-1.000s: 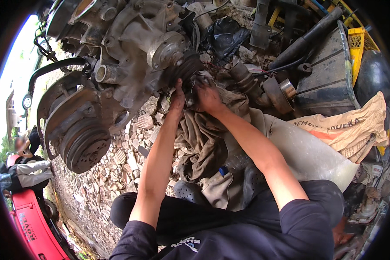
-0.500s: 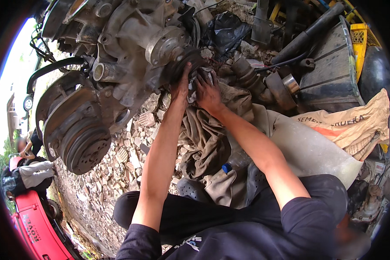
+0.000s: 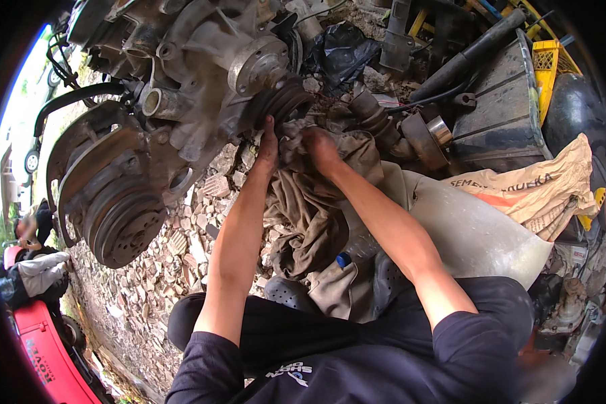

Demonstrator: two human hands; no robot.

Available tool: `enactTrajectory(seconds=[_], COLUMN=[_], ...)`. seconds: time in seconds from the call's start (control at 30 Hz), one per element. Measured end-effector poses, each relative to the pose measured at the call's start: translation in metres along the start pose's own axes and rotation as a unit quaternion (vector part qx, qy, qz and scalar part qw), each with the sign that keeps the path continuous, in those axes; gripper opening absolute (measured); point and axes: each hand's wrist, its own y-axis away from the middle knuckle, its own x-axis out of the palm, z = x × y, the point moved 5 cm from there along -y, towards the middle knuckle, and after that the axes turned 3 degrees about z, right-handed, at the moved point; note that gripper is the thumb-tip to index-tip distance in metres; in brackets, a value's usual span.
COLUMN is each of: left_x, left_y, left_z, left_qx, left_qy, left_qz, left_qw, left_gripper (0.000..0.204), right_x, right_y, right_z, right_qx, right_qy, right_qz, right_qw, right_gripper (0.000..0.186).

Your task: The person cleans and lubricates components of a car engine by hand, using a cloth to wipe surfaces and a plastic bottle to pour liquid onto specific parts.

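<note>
A dark grooved pulley [image 3: 281,104] sticks out toward me from a large greasy engine [image 3: 205,81]. My left hand [image 3: 268,149] grips the pulley's near edge, thumb pointing up against it; its other fingers are hidden. Just to the right, my right hand [image 3: 322,148] is closed, fingers curled round a crumpled greyish rag [image 3: 291,143] close against the pulley's near side. Some of the rag lies out of sight between the hands. Beneath my hands, a rumpled brown cloth [image 3: 306,219] spreads over the ground.
A larger pulley [image 3: 131,219] juts from the engine at left. Broken stone [image 3: 195,236] covers the ground. Near my shoes lies a blue-capped bottle [image 3: 357,252]. At right are a metal cylinder [image 3: 427,138], a grey sheet [image 3: 471,229], a paper sack [image 3: 539,188] and a black panel [image 3: 498,108].
My right hand has gone from fingers spread over the rag to fingers curled round it, and sits slightly lower. My left hand stays at the pulley. The whole view has shifted a little.
</note>
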Motion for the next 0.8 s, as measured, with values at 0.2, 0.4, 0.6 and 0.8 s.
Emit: enactTrajectory(seconds=[0.2, 0.4, 0.6, 0.8], left_x=[0.091, 0.09, 0.071, 0.037], left_y=[0.044, 0.04, 0.029, 0.004], left_z=[-0.047, -0.071, -0.058, -0.024], left_qx=[-0.048, -0.044, 0.057, -0.028], left_qy=[-0.122, -0.171, -0.163, -0.069], left_qz=[-0.106, -0.155, -0.149, -0.018], left_qw=[0.986, 0.972, 0.974, 0.997], left_gripper=[0.094, 0.086, 0.077, 0.081], right_x=[-0.025, 0.018, 0.039, 0.027], right_y=[0.012, 0.011, -0.004, -0.016], right_z=[-0.033, 0.006, 0.003, -0.016], right_qx=[0.221, -0.039, 0.0, 0.161], right_qy=[-0.007, 0.271, 0.27, -0.166], right_qz=[-0.189, -0.026, 0.178, 0.088], right_qw=[0.957, 0.961, 0.946, 0.969], right_gripper=[0.028, 0.048, 0.047, 0.035])
